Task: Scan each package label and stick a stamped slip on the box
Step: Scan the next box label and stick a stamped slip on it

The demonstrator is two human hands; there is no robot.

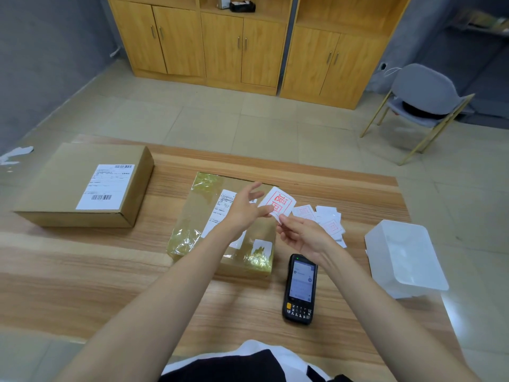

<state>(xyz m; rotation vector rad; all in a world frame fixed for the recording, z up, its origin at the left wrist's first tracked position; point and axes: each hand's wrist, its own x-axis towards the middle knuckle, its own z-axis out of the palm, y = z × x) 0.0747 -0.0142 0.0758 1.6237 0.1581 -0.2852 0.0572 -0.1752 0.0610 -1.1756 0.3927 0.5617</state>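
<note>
A white slip with a red stamp (279, 204) is held up over the taped brown box (192, 216) in the middle of the table. My left hand (246, 209) pinches the slip's left edge, its other fingers spread. My right hand (300, 234) pinches the slip's lower corner. The box carries a white shipping label (224, 205), partly hidden by my left arm, and a small white slip (261, 246) near its front edge. The black handheld scanner (300, 289) lies on the table, screen lit, below my right hand.
A second brown box (55, 188) with a label (106, 186) sits at the table's left. Several more stamped slips (325, 219) lie right of the taped box. A white plastic tub (407, 257) stands at the right edge. A grey chair (421, 100) and wooden cabinets (248, 42) are beyond.
</note>
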